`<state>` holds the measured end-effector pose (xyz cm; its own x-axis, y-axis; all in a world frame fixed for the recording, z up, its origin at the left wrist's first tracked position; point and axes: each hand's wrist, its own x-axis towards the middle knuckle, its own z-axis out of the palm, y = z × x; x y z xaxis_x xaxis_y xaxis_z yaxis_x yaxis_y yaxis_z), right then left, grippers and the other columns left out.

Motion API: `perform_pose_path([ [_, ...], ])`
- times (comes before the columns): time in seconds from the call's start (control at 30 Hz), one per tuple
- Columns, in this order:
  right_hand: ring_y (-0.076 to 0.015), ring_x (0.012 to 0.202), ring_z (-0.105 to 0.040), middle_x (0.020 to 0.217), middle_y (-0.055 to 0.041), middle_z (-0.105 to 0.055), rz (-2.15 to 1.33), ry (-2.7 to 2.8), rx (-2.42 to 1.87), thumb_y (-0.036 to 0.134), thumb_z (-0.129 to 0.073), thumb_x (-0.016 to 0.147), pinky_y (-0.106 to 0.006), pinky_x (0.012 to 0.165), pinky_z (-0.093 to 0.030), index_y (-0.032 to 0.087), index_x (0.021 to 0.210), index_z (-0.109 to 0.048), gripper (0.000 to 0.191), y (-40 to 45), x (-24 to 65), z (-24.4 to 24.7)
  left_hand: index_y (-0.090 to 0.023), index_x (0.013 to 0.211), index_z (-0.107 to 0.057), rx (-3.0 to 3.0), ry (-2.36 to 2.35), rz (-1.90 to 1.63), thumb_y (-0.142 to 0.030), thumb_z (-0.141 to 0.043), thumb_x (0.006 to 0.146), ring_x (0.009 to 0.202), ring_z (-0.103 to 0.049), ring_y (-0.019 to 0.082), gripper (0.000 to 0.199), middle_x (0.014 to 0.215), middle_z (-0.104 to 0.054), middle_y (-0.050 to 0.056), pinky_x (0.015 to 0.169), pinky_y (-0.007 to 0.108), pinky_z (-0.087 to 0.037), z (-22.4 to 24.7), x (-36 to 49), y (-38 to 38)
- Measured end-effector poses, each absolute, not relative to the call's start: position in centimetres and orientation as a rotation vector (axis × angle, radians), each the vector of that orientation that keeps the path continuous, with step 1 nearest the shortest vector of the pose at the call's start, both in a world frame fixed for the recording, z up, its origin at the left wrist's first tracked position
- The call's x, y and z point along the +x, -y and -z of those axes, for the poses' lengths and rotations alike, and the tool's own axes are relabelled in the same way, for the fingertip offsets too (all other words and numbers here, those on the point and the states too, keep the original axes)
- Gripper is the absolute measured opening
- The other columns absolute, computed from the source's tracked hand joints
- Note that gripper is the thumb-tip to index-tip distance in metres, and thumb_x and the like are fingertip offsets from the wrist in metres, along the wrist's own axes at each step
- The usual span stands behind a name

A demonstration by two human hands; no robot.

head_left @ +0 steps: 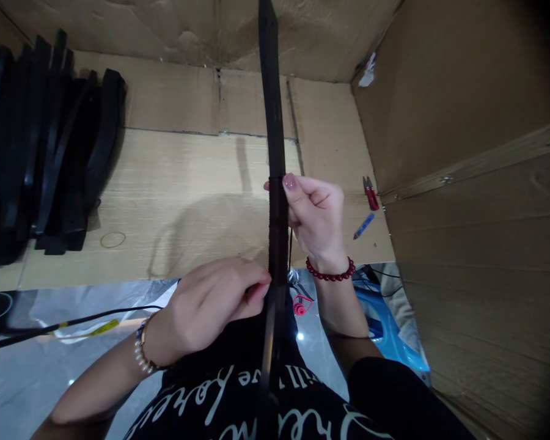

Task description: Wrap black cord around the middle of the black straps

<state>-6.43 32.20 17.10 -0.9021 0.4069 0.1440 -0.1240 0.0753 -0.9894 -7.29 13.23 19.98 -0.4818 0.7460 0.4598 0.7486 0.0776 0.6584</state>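
A long, narrow, slightly curved black strip (275, 122) stands nearly upright before me, its lower end running down over my shirt. Its middle section (278, 232) looks wrapped or covered, with a finely ridged edge. My right hand (318, 214) is closed on the top of this section, thumb in front and a fingertip showing on the far side. At the bottom of the section, my left hand (220, 299) pinches the strip's left edge; its fingertips are partly hidden. A thin dark cord hangs just right of the strip, below my right fingers.
Several similar black curved pieces (50, 153) are stacked at the left on the cardboard surface (201, 165). A rubber band (113, 239) lies near them. Red-handled thread snips (370, 194) and a blue pencil-like stick (363, 226) lie at the right. Cardboard walls (458, 122) rise behind and right.
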Motion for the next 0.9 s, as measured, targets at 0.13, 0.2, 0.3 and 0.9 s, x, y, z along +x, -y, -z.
perform_pose_path([
  [0.13, -0.0062, 0.039, -0.022, 0.049, 0.0069, -0.023, -1.907, 1.935, -0.272, 0.059, -0.061, 0.086, -0.022, 0.036, -0.019, 0.023, 0.07, -0.067, 0.04, -32.3, -6.3, -17.3, -0.019, 0.094, -0.06, -1.471, 2.38, 1.838, -0.017, -0.062, 0.09, 0.067, -0.07, 0.011, 0.005, 0.078, -0.073, 0.0, 0.064, 0.02, -0.059, -19.8, -7.4, -13.3],
  [0.2, -0.0066, 0.039, -0.023, 0.049, 0.0069, -0.024, -1.913, 1.93, -0.272, 0.059, -0.061, 0.086, -0.022, 0.036, -0.019, 0.023, 0.072, -0.067, 0.039, -32.3, -6.3, -17.4, -0.019, 0.096, -0.06, -1.325, 2.39, 2.227, -0.02, -0.061, 0.091, 0.066, -0.07, 0.011, 0.005, 0.077, -0.073, 0.001, 0.06, 0.019, -0.059, -19.5, -7.5, -13.6],
  [0.3, -0.0072, 0.04, -0.025, 0.049, 0.0068, -0.026, -1.918, 1.95, -0.281, 0.062, -0.061, 0.084, -0.023, 0.037, -0.02, 0.023, 0.077, -0.07, 0.04, -32.2, -6.4, -17.4, -0.017, 0.092, -0.059, -1.196, 2.391, 2.631, -0.027, -0.058, 0.093, 0.062, -0.069, 0.013, 0.01, 0.073, -0.07, 0.003, 0.056, 0.02, -0.058, -18.9, -7.5, -14.1],
  [0.9, -0.0051, 0.038, -0.018, 0.048, 0.0071, -0.024, -1.901, 1.859, -0.24, 0.059, -0.06, 0.087, -0.021, 0.035, -0.016, 0.022, 0.073, -0.068, 0.04, -32.1, -6.5, -17.4, -0.017, 0.093, -0.074, -0.108, 1.799, 3.899, -0.031, -0.081, 0.074, 0.069, -0.069, 0.011, 0.024, 0.077, -0.073, 0.001, 0.068, 0.018, -0.056, -18.3, -6.5, -14.6],
])
